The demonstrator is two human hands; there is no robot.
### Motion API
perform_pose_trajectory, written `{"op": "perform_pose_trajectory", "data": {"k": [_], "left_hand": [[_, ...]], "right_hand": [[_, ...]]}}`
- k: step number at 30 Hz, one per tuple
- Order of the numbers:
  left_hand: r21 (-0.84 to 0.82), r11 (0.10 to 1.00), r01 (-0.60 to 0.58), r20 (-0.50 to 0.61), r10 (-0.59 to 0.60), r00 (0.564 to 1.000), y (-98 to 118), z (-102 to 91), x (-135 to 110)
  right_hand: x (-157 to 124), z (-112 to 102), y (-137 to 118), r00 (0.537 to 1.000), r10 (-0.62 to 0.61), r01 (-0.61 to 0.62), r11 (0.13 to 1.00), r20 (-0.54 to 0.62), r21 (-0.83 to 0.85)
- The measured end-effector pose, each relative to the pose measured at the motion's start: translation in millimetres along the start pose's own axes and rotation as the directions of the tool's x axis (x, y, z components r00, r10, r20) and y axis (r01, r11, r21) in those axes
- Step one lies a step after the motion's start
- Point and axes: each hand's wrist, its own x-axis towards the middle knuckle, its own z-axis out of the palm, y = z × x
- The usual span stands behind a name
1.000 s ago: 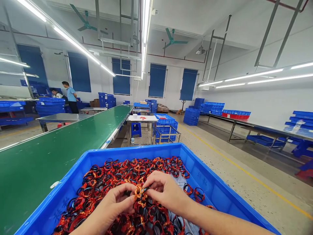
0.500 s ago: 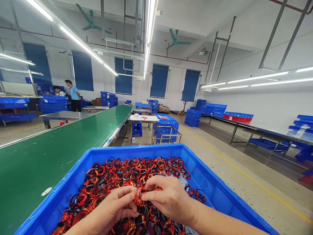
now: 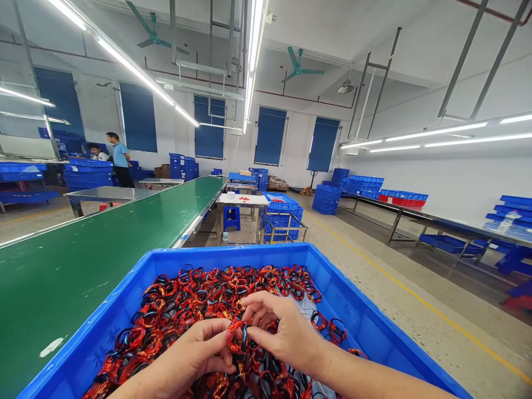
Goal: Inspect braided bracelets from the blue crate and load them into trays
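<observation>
A red-and-black ring-shaped band (image 3: pixel 236 339) with orange flecks is held up between my two hands, over the heap of similar bands (image 3: pixel 208 293). My left hand (image 3: pixel 203 349) pinches its left side between thumb and index finger, the other fingers curled below. On the right side, the thumb of my right hand (image 3: pixel 286 332) presses against the band's dark strip. Other right fingertips reach behind the band, partly hidden, while the index finger arches above it. The heap lies in a large blue plastic crate (image 3: pixel 357 310) directly in front of me.
A green conveyor belt (image 3: pixel 124 233) runs along the left. Ahead stands a small white-topped table (image 3: pixel 224 200) with red pieces, beside stacked blue crates (image 3: pixel 286 213). A long bench (image 3: pixel 390 209) lines the right. Two people, one in a blue shirt (image 3: pixel 121 155), are far left.
The band has turned, so its ring opening and dark strip now show more. My right fingers have opened somewhat and the index finger has lifted. My left hand keeps its pinch.
</observation>
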Motion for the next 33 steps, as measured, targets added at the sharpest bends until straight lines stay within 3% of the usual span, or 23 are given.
{"op": "perform_pose_trajectory", "data": {"k": [8,14,21,24,27,29,33], "left_hand": [[0.047,0.999,0.022,-0.025,-0.020,0.999,3.1,7.0,-2.3],[0.106,0.994,-0.040,-0.185,0.060,0.981,8.8,7.1,0.2],[-0.052,0.999,-0.016,-0.196,0.005,0.981,12.1,5.4,-1.9],[-0.117,0.993,0.012,-0.178,-0.033,0.983,17.9,8.2,-6.8],[-0.136,0.990,0.024,-0.131,-0.042,0.990,22.4,9.6,-10.6],[-0.134,0.991,0.003,-0.131,-0.021,0.991,24.2,9.8,-11.1],[-0.102,0.994,-0.046,-0.194,0.025,0.981,25.4,8.0,-9.2]], "right_hand": [[0.3,0.0,-1.2,0.998,0.062,-0.063,0.998,0.015,0.007],[4.4,-7.6,4.1,0.997,-0.071,0.069,0.982,-0.007,-0.174],[7.4,-7.0,17.7,0.999,-0.048,0.045,0.985,-0.018,-0.165],[7.9,-10.3,14.1,0.996,-0.090,0.089,0.983,0.005,-0.162],[8.6,-21.2,9.1,0.992,-0.089,0.103,0.980,0.086,-0.168],[8.5,-29.2,11.8,0.973,-0.020,0.075,0.969,0.228,-0.236],[6.4,-35.1,31.2,0.812,0.212,0.132,0.840,0.543,-0.526]]}}
